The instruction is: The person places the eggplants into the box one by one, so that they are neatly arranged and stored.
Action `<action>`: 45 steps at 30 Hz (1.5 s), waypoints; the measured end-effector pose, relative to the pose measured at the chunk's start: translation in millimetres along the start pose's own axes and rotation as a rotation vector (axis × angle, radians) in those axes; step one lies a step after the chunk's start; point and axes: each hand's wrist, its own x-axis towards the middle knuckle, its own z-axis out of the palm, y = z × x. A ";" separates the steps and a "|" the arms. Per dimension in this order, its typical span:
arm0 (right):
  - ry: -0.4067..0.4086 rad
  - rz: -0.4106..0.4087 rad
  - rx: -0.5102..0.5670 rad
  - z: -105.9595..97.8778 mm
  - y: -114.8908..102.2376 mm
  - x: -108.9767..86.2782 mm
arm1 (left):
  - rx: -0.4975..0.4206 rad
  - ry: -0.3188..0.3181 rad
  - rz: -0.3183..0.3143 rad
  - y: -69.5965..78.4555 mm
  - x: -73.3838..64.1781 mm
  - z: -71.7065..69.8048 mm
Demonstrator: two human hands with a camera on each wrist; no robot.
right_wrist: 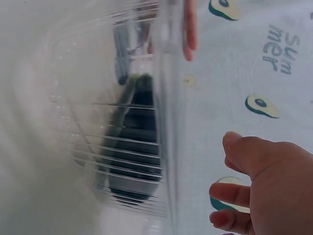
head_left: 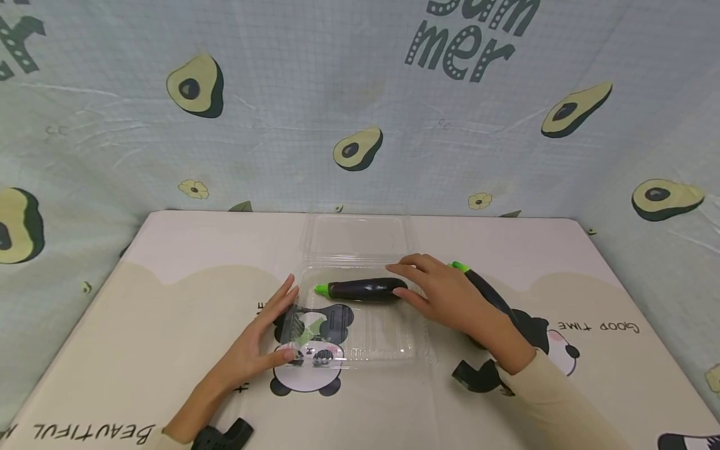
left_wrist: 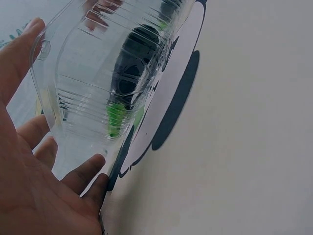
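Note:
A clear plastic clamshell box point(head_left: 388, 337) stands on the table, its lid point(head_left: 360, 237) folded back. Inside lies a dark purple eggplant point(head_left: 362, 290) with a bright green stem end to the left; it shows through the box wall in both wrist views. My left hand point(head_left: 261, 340) rests against the box's left side, fingers spread and fairly straight, thumb at the near corner. Over the box's right edge hovers my right hand point(head_left: 444, 294), by the eggplant's blunt end. Its fingers are loosely bent, and the right wrist view shows nothing between them point(right_wrist: 274, 181).
Partly behind my right forearm, a second eggplant point(head_left: 486, 290) with a green stem lies to the right of the box. The table point(head_left: 185, 350) has a cover printed with pandas and lettering. An avocado-print curtain point(head_left: 270, 137) hangs at the back and sides.

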 end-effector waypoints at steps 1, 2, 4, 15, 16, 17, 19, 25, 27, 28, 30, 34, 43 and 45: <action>0.010 0.008 0.004 -2.4 -0.5 -1.5 | 0.001 0.000 0.000 0.1 0.1 0.0; 0.020 0.016 0.006 -4.6 -0.9 -3.1 | 0.000 0.000 0.000 0.1 0.2 0.1; 0.028 0.031 0.009 -8.4 -1.5 -6.4 | 0.003 -0.001 0.001 -0.1 0.4 0.3; 0.107 0.104 0.030 -12.9 -0.3 -31.0 | 0.007 -0.004 0.006 -0.2 0.1 -0.3; 0.116 0.114 0.033 -13.0 -0.2 -33.4 | 0.008 -0.004 0.006 -0.2 -0.1 -0.5; 0.128 0.121 0.036 -13.1 0.2 -35.7 | 0.006 -0.003 0.003 0.2 -0.4 -0.7; 0.154 0.129 0.046 -13.6 1.2 -40.3 | 0.007 -0.002 0.000 0.1 -1.0 -1.3; 0.203 0.172 0.060 -16.6 4.1 -55.3 | -0.008 -0.004 0.003 -0.1 -1.3 -1.3; 0.200 0.181 0.058 -17.4 5.1 -60.3 | -0.007 -0.004 0.006 -0.5 -1.2 -0.9; 0.197 0.185 0.056 -17.7 5.5 -62.7 | -0.006 -0.004 0.009 -0.9 -1.3 -0.8; 0.194 0.191 0.056 -18.0 6.4 -67.6 | -0.006 -0.003 0.009 -0.9 -1.3 -0.8; 0.196 0.222 0.055 -18.9 8.0 -77.6 | -0.008 0.000 0.006 0.0 -1.0 -0.8; 0.222 0.255 0.029 -23.6 11.4 -98.1 | -0.007 0.003 0.015 -0.2 0.1 0.6; 0.231 0.266 0.029 -23.3 11.9 -102.3 | -0.005 0.003 0.017 -0.3 -0.1 0.6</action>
